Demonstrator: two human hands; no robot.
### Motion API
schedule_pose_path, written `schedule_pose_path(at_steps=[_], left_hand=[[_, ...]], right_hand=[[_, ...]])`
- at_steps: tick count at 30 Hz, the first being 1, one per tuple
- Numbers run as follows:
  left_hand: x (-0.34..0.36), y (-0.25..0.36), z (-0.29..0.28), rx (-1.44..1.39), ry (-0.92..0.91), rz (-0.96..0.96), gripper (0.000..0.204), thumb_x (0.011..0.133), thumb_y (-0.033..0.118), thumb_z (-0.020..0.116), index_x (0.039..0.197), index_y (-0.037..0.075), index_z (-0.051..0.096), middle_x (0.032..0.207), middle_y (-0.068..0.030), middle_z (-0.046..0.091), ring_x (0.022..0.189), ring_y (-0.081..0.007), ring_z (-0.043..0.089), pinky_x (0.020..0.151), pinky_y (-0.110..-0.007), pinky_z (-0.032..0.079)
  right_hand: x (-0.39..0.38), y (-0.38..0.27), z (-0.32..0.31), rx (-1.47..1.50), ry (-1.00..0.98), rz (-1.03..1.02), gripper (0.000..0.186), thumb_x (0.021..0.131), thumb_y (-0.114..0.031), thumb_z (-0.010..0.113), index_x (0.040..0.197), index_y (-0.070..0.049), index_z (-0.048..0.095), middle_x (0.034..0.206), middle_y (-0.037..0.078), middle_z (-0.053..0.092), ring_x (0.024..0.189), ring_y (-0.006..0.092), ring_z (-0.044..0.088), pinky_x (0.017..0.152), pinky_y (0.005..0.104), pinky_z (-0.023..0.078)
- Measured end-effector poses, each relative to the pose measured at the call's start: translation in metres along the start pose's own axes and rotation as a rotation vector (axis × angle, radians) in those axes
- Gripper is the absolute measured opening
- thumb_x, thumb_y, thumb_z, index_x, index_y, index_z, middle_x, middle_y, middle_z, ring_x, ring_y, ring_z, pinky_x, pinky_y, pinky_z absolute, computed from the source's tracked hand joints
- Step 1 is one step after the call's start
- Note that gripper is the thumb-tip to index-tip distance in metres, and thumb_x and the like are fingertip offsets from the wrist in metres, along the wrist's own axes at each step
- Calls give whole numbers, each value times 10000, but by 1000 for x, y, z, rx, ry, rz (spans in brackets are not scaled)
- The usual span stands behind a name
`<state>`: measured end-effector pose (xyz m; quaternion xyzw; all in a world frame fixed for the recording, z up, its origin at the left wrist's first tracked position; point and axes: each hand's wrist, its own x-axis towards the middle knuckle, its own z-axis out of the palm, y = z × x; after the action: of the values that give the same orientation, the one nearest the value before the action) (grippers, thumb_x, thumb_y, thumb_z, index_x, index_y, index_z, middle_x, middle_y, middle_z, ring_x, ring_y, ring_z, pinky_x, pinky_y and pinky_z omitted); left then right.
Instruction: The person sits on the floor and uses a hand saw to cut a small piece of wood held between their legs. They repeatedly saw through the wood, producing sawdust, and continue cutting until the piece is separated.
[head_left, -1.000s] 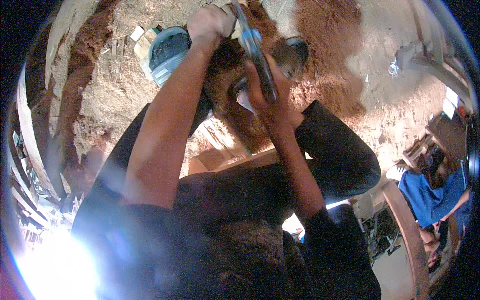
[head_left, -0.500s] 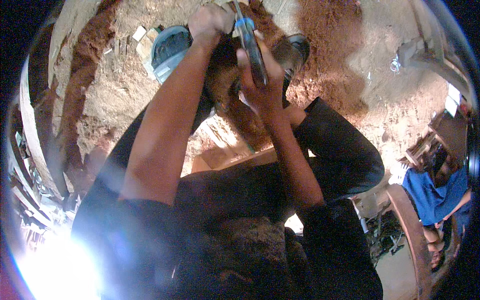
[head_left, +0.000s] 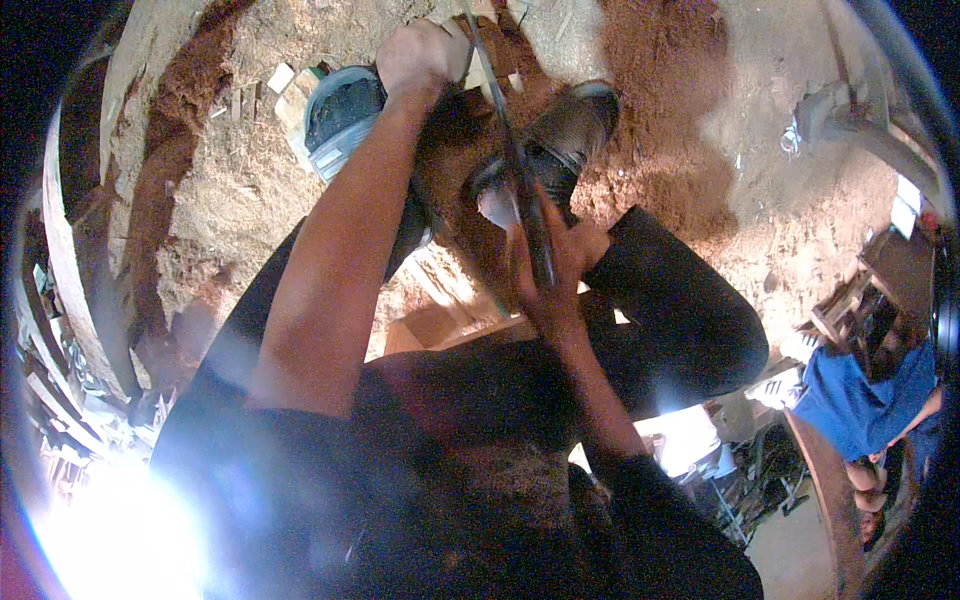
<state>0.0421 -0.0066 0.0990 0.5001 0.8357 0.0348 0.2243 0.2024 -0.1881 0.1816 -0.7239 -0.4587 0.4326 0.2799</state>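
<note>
My right hand [head_left: 550, 250] is wrapped round the dark handle of what looks like a hand saw [head_left: 507, 125]. Its long, thin blade is seen nearly edge-on and points away from me, up to the top of the view. At the far end of the blade, on its left side, my left hand [head_left: 420, 55] is closed in a fist. What its fingers grip is hidden. A pale piece of wood [head_left: 483, 68] shows just right of that hand, beside the blade. My dark shoe [head_left: 575, 125] is right of the saw.
Sawdust-strewn ground [head_left: 660, 130] surrounds me. A rounded blue-grey object with a dark inside [head_left: 340, 120] lies left of my left forearm, near small wood offcuts [head_left: 290, 100]. At the right, a person in blue cloth [head_left: 865, 395] sits near wooden pieces. Boards [head_left: 80, 270] curve along the left.
My right hand has drawn the saw back toward my body, so more of the blade shows. My left hand has stayed almost in place.
</note>
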Motion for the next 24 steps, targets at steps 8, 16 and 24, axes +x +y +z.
schedule_pose_path(at_steps=[8, 16, 24], left_hand=[[13, -13, 31, 11, -37, 17, 609, 951, 457, 401, 1080, -16, 762, 1128, -293, 713, 1091, -447, 698, 972, -495, 546], [2, -5, 10, 104, -73, -55, 598, 962, 431, 397, 1124, -27, 745, 1165, -291, 707, 1093, -442, 700, 970, -497, 548], [17, -13, 18, 45, -11, -22, 585, 954, 430, 416, 1068, -31, 757, 1080, -291, 726, 1036, -453, 716, 946, -510, 556]], right_hand=[[38, -12, 5, 23, -206, -272, 480, 1019, -158, 623, 1444, 36, 514, 1177, 243, 722, 1025, 301, 738, 875, 371, 577], [-14, 38, -29, -5, -223, -257, 502, 1003, -158, 653, 1446, 29, 506, 1146, 253, 712, 945, 280, 738, 804, 400, 569], [-17, 57, 5, -60, 56, -404, 423, 1012, -171, 642, 1384, 16, 565, 1056, 202, 725, 900, 250, 718, 767, 390, 558]])
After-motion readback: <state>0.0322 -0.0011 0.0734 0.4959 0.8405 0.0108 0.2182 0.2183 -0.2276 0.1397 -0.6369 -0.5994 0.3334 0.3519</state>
